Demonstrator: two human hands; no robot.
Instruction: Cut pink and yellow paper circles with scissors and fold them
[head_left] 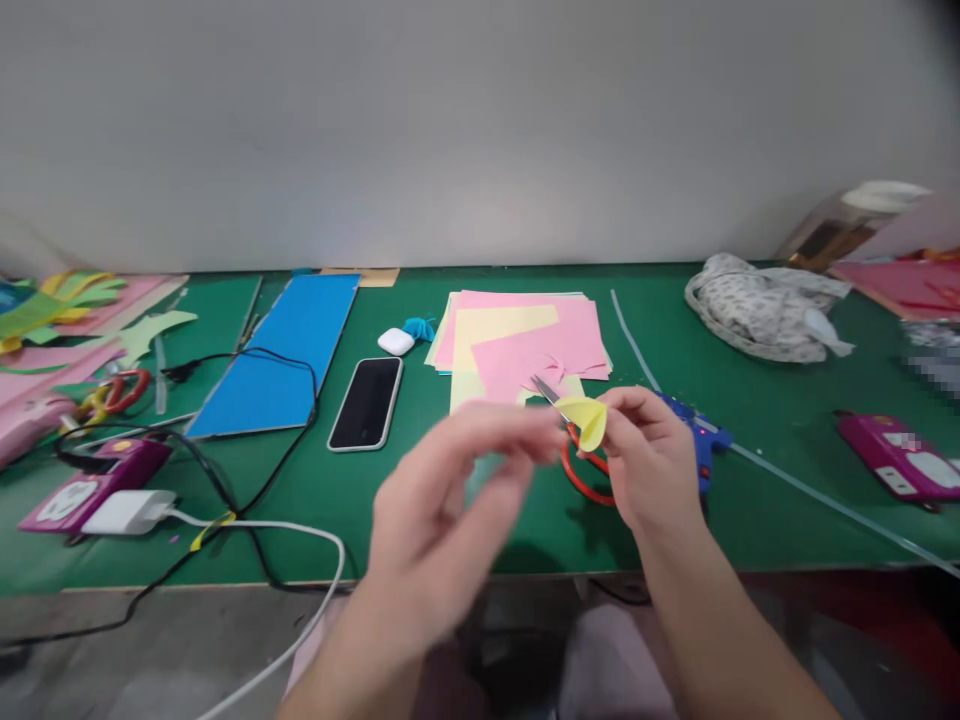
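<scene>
My right hand [651, 455] is closed, pinching a small folded piece of yellow paper [589, 418] shaped like petals. My left hand [450, 510], smeared by motion, is just left of that paper; its thumb and fingers are apart, with nothing visible between them. Beneath the yellow paper, scissors with red handles [583, 487] lie on the table, partly hidden by my hands. Behind them is a stack of pink and cream paper sheets [517, 325]. A blue glue gun [703, 440] lies beyond my right hand, partly covered by it.
The green table [480, 272] meets a pale wall. On the left are a phone [367, 404], a blue board [289, 345], a white charger [129, 512], tangled cables and coloured paper scraps. A patterned cloth bundle [769, 308], a purple power strip [900, 455] and a clear glue stick [814, 500] lie right.
</scene>
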